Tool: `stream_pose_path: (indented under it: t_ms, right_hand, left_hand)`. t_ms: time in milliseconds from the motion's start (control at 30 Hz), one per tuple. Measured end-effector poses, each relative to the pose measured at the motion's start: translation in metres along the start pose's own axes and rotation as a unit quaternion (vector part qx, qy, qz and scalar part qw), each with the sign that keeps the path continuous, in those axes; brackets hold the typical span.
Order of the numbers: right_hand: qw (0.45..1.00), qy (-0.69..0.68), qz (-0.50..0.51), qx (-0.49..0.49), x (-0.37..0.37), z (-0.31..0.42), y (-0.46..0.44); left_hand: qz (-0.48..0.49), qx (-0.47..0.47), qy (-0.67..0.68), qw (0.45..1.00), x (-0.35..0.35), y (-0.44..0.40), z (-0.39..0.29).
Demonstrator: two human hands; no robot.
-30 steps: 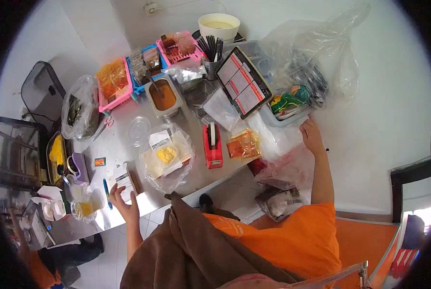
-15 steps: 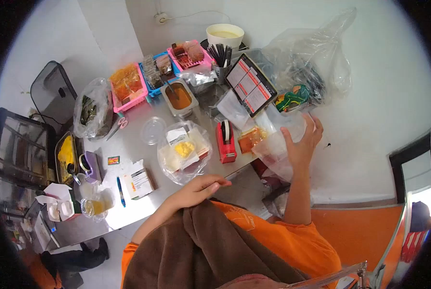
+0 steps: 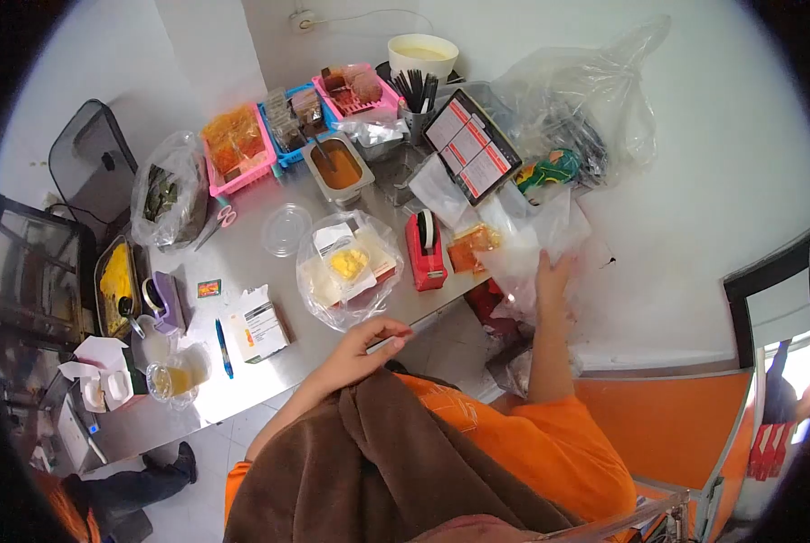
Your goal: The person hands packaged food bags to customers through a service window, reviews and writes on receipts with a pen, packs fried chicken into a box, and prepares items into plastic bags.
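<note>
My right hand [image 3: 553, 279] reaches in among thin clear plastic bags [image 3: 563, 224] at the table's right end, its fingertips closed on the plastic and partly hidden by it. My left hand [image 3: 362, 351] hovers in front of the table edge with loosely bent fingers and holds nothing. Beyond it, a clear plastic bag [image 3: 318, 294] lies spread on the table, holding a paper-wrapped item and a small cup of yellow food [image 3: 349, 263]. A red tape dispenser [image 3: 426, 262] stands between the hands. Packets of orange-red sauce [image 3: 471, 249] lie near my right hand.
A tablet [image 3: 473, 147] leans behind the bags. Pink basket [image 3: 242, 154], sauce pan [image 3: 339, 172] and white bowl [image 3: 423, 56] stand at the back. Left are scissors [image 3: 217, 225], a pen [image 3: 224, 348], a box [image 3: 260, 330] and a drink cup [image 3: 167, 381]. Another person's leg [image 3: 138, 477] shows lower left.
My right hand has lowered from spread fingers above the bags to closing on the plastic, which has shifted up. My left hand has drawn slightly left.
</note>
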State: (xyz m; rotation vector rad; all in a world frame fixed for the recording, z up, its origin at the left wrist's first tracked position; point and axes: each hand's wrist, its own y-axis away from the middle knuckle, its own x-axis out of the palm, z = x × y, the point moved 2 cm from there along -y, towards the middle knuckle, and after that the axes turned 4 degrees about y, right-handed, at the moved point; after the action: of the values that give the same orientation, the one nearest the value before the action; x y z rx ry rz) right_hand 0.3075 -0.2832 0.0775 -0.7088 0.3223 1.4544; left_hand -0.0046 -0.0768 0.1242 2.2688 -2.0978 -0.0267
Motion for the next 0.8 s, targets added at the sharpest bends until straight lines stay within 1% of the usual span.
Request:
stream_pose_path:
  t_ms: [67, 133, 167, 200, 233, 300, 333, 400, 433, 500, 533, 567, 633, 667, 700, 733, 767, 800]
  right_hand:
    - [0.995, 0.036, -0.034, -0.090, 0.009, 0.012, 0.047]
    - [0.978, -0.137, 0.056, -0.145, -0.009, 0.106, 0.120]
    - [0.937, -0.229, 0.112, -0.238, 0.002, 0.114, 0.146]
    - [0.926, -0.176, 0.139, -0.303, 0.011, 0.115, 0.170]
    - [0.907, -0.124, 0.164, -0.366, 0.018, 0.125, 0.189]
    - [0.855, -0.167, 0.260, -0.417, 0.020, 0.157, 0.210]
    - [0.822, -0.189, 0.306, -0.442, 0.018, 0.173, 0.216]
    - [0.771, -0.159, 0.485, -0.380, 0.023, 0.180, 0.214]
    - [0.734, -0.139, 0.569, -0.345, 0.024, 0.182, 0.211]
    - [0.799, -0.152, 0.457, -0.361, 0.015, 0.190, 0.190]
    - [0.811, -0.175, 0.426, -0.360, 0.017, 0.201, 0.187]
    - [0.823, -0.197, 0.394, -0.360, 0.018, 0.212, 0.185]
    - [0.813, -0.274, 0.378, -0.348, 0.035, 0.245, 0.186]
    - [0.742, -0.298, 0.482, -0.357, 0.047, 0.251, 0.192]
    - [0.659, -0.318, 0.578, -0.362, 0.060, 0.254, 0.199]
    - [0.564, -0.331, 0.665, -0.360, 0.071, 0.253, 0.209]
    - [0.505, -0.284, 0.731, -0.360, 0.081, 0.247, 0.224]
    - [0.472, -0.279, 0.769, -0.327, 0.078, 0.254, 0.237]
  left_hand:
    - [-0.080, 0.058, -0.059, 0.993, 0.000, -0.001, -0.007]
    - [-0.165, 0.119, -0.103, 0.974, -0.002, -0.003, -0.017]
    - [-0.207, 0.149, -0.117, 0.960, -0.004, -0.004, -0.024]
    - [-0.250, 0.178, -0.132, 0.943, -0.009, -0.003, -0.029]
    - [-0.270, 0.179, -0.117, 0.939, -0.015, -0.001, -0.029]
    - [-0.312, 0.181, -0.089, 0.928, -0.031, 0.010, -0.030]
    - [-0.283, 0.136, -0.058, 0.948, -0.038, 0.017, -0.036]
    - [-0.225, 0.047, 0.009, 0.973, -0.050, 0.037, -0.053]
    - [-0.271, 0.094, -0.028, 0.958, -0.052, 0.045, -0.055]
    - [-0.226, 0.106, -0.102, 0.963, -0.063, 0.068, -0.063]
    - [-0.202, 0.108, -0.137, 0.964, -0.067, 0.083, -0.069]
    - [-0.171, 0.116, -0.145, 0.968, -0.068, 0.095, -0.079]
    - [-0.075, 0.102, -0.213, 0.969, -0.076, 0.117, -0.088]
    - [-0.026, 0.093, -0.244, 0.965, -0.077, 0.127, -0.091]
    - [-0.017, 0.060, -0.245, 0.968, -0.076, 0.136, -0.094]
    - [-0.033, 0.041, -0.258, 0.965, -0.077, 0.148, -0.099]
    - [-0.050, 0.022, -0.270, 0.961, -0.078, 0.162, -0.104]
    - [-0.065, 0.002, -0.282, 0.957, -0.079, 0.177, -0.110]
